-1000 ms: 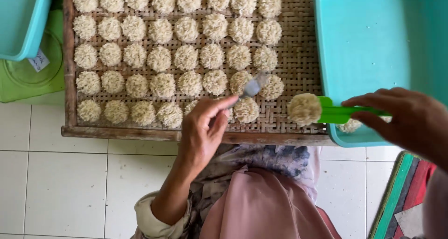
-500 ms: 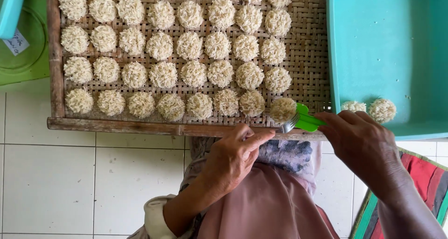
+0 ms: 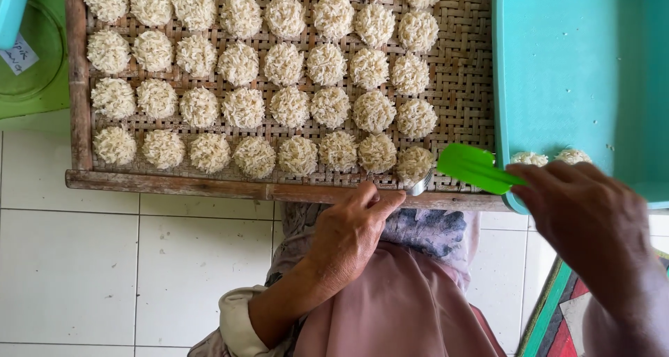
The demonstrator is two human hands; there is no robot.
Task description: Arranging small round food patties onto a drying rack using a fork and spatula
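Head view, left to right. Woven bamboo tray (image 3: 467, 64) is filled with rows of rice clusters (image 3: 289, 106). At 6 o'clock of the tray, left hand (image 3: 348, 235) is seen with fingers curled around a metal fork (image 3: 420, 185), its tines touching the last cluster (image 3: 414, 163). At 3 o'clock, right hand (image 3: 592, 221) pinches a green scoop (image 3: 477, 167), empty, held over the tray edge beside the teal tub (image 3: 571, 71). Risk judged: cluster crumbled by fork pressure, or neighbours knocked out of row.
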